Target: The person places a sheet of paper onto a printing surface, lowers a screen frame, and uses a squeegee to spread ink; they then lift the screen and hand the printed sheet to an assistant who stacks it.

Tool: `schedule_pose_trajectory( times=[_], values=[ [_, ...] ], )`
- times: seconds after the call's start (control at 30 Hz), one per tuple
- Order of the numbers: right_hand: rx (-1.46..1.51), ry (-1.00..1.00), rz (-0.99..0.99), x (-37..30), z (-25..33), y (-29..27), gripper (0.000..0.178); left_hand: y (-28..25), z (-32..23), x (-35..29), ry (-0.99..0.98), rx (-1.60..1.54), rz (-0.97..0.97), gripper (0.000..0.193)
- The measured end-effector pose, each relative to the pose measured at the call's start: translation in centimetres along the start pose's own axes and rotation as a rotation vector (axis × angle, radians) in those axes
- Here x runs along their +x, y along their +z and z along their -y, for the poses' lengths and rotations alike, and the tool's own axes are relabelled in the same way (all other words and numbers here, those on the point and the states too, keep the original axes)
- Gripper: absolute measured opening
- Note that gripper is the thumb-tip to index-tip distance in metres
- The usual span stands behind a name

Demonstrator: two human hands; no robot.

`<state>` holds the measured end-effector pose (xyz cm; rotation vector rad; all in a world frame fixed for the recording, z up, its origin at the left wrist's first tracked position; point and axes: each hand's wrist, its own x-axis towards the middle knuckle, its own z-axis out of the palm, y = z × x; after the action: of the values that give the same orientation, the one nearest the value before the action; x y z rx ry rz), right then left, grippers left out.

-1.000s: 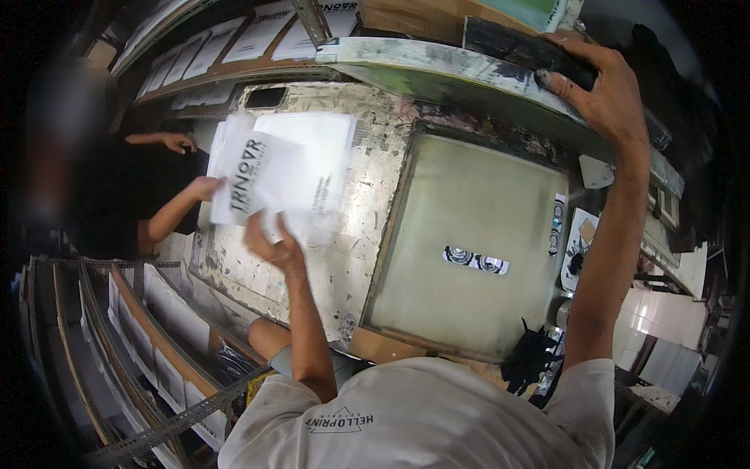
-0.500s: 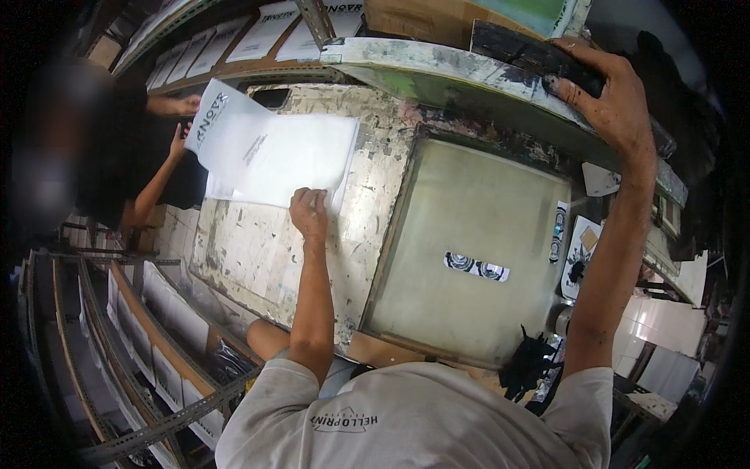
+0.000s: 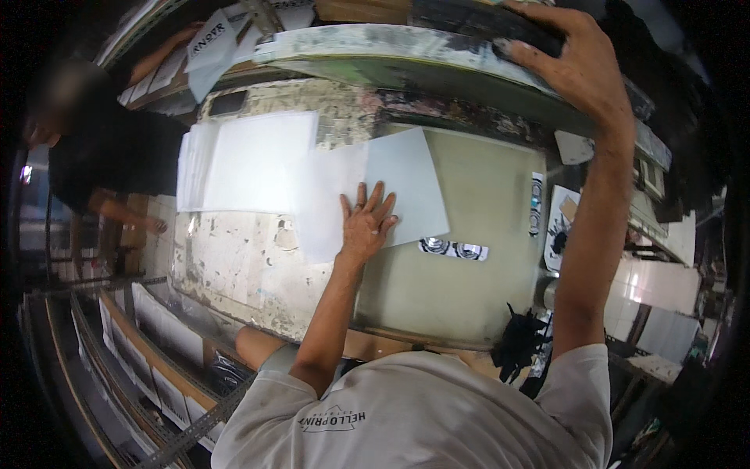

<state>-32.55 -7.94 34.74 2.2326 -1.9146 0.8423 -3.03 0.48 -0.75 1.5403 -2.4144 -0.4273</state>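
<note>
Left hand point(image 3: 364, 227) is palm-down, fingers fanned apart, on a thin white sheet point(image 3: 406, 168) right underneath it. There's a stack of white sheets point(image 3: 254, 160) off to its left, pale panel point(image 3: 469, 305) mostly to its right. Further up and right, the right hand point(image 3: 586, 66) is clamped on a black bar point(image 3: 476, 19).

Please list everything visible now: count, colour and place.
Table: one, stained white, middle
Panel: one, greenish grey, right of table
Patterned strips: two, black-white, on panel
Loose sheet: one, translucent white, across table and panel
Sheet stack: one, white, on table
Frame: one, white-green, top
Bar: one, black, at frame
Cloth: one, black, lower right
Printed sheet: one, white, upper left
Rack: one, brown-grey, lower left
Co-worker: one, dark clothing, left
Clutter: uncountable, right edge
Left hand: one, on loose sheet
Right hand: one, on bar
</note>
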Motion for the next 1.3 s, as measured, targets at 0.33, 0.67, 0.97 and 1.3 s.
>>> schedule_pose_trajectory(
  times=[0.33,0.67,0.97,1.3],
  values=[
    [0.034,-0.057,0.076,1.0,-0.5,0.2,0.052,6.1,-10.5,8.9,0.326,-0.103,0.043,0.056],
    [0.085,-0.085,0.063,0.4,0.0,-0.7,0.052,7.2,-14.3,7.5,0.387,-0.117,0.127,0.058],
    [0.090,-0.053,0.068,0.8,-0.3,0.8,0.050,7.1,-14.2,6.1,0.400,-0.147,0.111,0.058],
    [0.003,-0.181,-0.038,-2.9,0.6,1.4,0.052,-4.7,-8.7,5.3,0.174,-0.774,-0.436,0.061]
  ],
)
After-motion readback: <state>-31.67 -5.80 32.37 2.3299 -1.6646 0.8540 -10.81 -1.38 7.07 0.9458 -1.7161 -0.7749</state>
